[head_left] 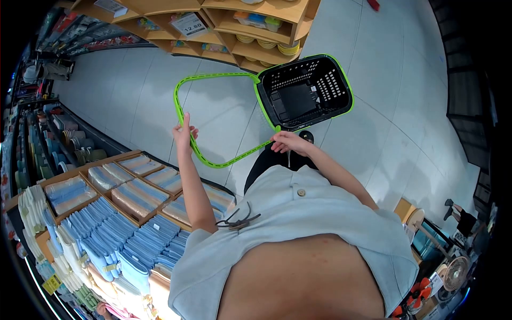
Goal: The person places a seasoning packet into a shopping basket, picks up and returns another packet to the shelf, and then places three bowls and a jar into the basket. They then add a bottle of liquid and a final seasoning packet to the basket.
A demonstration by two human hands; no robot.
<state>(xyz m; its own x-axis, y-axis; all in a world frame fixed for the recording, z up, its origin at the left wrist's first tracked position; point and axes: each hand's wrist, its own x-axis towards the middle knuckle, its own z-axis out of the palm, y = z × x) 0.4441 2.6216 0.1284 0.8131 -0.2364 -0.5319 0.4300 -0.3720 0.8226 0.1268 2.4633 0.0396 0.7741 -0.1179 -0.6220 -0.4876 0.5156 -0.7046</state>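
Black basket (298, 100), green handle (221, 74) extended; left hand (184, 135) curled round bend, right hand (290, 143) pinching handle near hinge; even grips should keep basket level

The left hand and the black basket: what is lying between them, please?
In the head view, bare grey floor tiles show between the left hand and the black basket, and the green handle loops around that stretch.
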